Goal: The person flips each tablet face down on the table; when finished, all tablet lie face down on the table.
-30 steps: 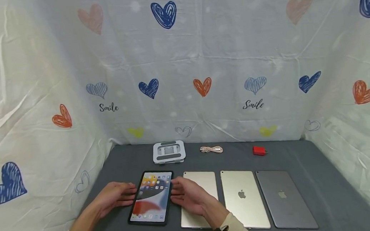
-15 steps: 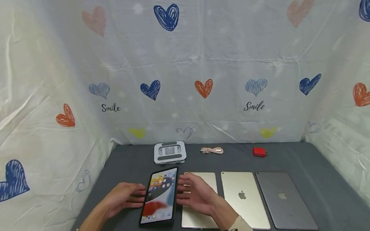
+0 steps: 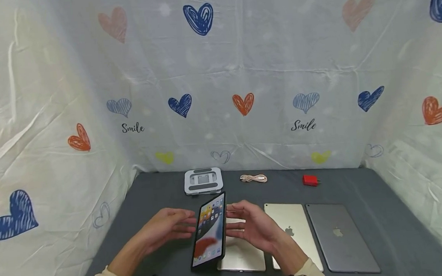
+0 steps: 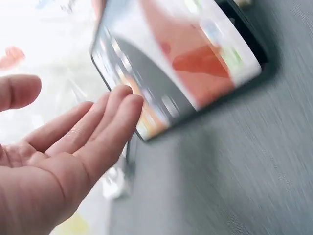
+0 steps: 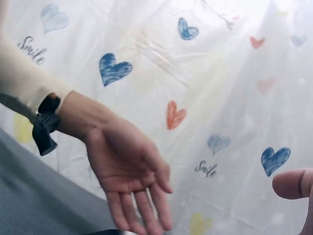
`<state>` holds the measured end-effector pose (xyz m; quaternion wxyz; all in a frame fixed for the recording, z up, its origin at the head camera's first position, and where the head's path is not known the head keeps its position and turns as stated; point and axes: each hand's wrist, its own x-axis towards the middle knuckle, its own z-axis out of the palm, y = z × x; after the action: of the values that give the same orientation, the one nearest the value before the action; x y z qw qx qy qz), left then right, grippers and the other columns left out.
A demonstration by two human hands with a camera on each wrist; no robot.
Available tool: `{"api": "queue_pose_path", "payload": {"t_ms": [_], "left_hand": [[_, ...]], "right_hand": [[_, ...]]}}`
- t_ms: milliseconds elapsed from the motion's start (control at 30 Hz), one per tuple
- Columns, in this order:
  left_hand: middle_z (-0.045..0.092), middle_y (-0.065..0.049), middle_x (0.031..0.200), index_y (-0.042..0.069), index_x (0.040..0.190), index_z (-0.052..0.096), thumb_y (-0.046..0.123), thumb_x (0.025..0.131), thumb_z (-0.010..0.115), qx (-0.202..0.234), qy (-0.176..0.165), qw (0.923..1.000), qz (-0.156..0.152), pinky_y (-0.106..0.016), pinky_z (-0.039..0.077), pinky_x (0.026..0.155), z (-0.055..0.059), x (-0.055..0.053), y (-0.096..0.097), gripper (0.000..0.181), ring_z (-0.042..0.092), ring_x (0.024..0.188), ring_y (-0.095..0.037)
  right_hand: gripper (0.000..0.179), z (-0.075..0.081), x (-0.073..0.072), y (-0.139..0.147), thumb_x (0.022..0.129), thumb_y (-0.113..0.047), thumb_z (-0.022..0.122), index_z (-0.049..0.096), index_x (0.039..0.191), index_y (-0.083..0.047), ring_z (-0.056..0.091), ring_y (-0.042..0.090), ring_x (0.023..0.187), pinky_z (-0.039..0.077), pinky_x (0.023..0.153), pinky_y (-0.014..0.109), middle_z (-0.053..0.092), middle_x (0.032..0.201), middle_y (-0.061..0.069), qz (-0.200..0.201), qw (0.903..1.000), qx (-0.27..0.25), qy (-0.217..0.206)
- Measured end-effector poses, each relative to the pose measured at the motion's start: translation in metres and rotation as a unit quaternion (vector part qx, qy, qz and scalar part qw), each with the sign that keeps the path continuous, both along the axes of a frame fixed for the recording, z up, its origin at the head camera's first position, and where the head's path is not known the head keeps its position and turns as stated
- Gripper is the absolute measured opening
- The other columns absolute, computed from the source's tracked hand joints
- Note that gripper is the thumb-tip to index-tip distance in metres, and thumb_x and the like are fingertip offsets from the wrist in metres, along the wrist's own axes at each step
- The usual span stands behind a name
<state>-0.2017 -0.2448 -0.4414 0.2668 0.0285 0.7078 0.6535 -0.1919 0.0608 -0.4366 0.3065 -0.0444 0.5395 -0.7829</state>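
Note:
A black-cased tablet (image 3: 209,235) with its home screen lit is tilted up between my hands, right edge raised, overlapping a gold tablet (image 3: 246,255) in the head view. My left hand (image 3: 167,229) is at its left edge with fingers extended and thumb apart. The left wrist view has the left hand (image 4: 73,156) palm up, fingertips right at the blurred tablet (image 4: 190,58). My right hand (image 3: 256,226) has its straight fingers at the raised right edge. The right wrist view gives only the right thumb (image 5: 293,184), with the left hand (image 5: 129,161) opposite; the tablet is mostly out of that view.
Right of the tilted tablet, another gold tablet (image 3: 293,218) and a grey tablet (image 3: 339,236) lie face down on the dark grey table (image 3: 388,212). Along the back are a silver folded stand (image 3: 203,182), a coiled cable (image 3: 253,178) and a red charger plug (image 3: 310,180).
The black-cased tablet has gone from lying nearly flat to tilted, its right edge rising. It and both hands have shifted right, now covering part of the nearest gold tablet.

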Motion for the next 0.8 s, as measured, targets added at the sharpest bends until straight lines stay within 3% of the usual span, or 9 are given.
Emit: {"api": "queue_pose_path", "payload": {"t_ms": [167, 300, 400, 633, 800], "left_hand": [[0.057, -0.034, 0.156, -0.015, 0.156, 0.046, 0.030, 0.115, 0.058, 0.038, 0.013, 0.9990, -0.019, -0.045, 0.063, 0.109, 0.027, 0.000, 0.020, 0.062, 0.066, 0.139, -0.042], [0.054, -0.034, 0.158, -0.016, 0.158, 0.044, 0.026, 0.115, 0.056, 0.047, 0.024, 0.9984, -0.020, -0.044, 0.061, 0.112, 0.041, 0.002, 0.027, 0.060, 0.060, 0.145, -0.044], [0.056, -0.034, 0.156, -0.016, 0.157, 0.045, 0.024, 0.115, 0.056, 0.042, 0.031, 0.9986, -0.010, -0.043, 0.060, 0.112, 0.049, 0.003, 0.028, 0.059, 0.063, 0.142, -0.042], [0.058, -0.032, 0.156, -0.016, 0.154, 0.050, 0.024, 0.114, 0.058, 0.026, 0.038, 0.9989, 0.012, -0.043, 0.061, 0.110, 0.061, 0.003, 0.020, 0.057, 0.071, 0.132, -0.034], [0.055, -0.033, 0.158, -0.016, 0.156, 0.046, 0.023, 0.115, 0.056, 0.028, 0.038, 0.9988, 0.016, -0.045, 0.061, 0.111, 0.063, 0.003, 0.008, 0.058, 0.068, 0.136, -0.037]], "right_hand": [[0.060, 0.012, -0.004, -0.007, 0.107, -0.037, 0.056, 0.047, 0.146, 0.007, 0.062, 0.040, 0.131, 0.056, 0.116, 0.049, 0.041, 0.159, 0.029, 0.002, 1.0000, 0.007, 0.005], [0.063, 0.019, -0.005, -0.017, 0.107, -0.035, 0.054, 0.044, 0.153, 0.007, 0.061, 0.040, 0.135, 0.053, 0.121, 0.052, 0.042, 0.161, 0.029, 0.010, 0.9998, 0.012, 0.012], [0.063, 0.023, -0.005, -0.027, 0.108, -0.034, 0.053, 0.042, 0.155, 0.006, 0.061, 0.039, 0.136, 0.051, 0.122, 0.052, 0.043, 0.160, 0.028, 0.020, 0.9996, 0.008, 0.020], [0.059, 0.030, -0.008, -0.048, 0.108, -0.031, 0.053, 0.048, 0.154, 0.004, 0.062, 0.037, 0.134, 0.053, 0.120, 0.050, 0.050, 0.157, 0.024, 0.033, 0.9989, -0.007, 0.031], [0.056, 0.027, -0.008, -0.061, 0.109, -0.031, 0.053, 0.050, 0.153, 0.003, 0.062, 0.034, 0.131, 0.050, 0.123, 0.052, 0.049, 0.159, 0.023, 0.038, 0.9986, -0.020, 0.030]]}}
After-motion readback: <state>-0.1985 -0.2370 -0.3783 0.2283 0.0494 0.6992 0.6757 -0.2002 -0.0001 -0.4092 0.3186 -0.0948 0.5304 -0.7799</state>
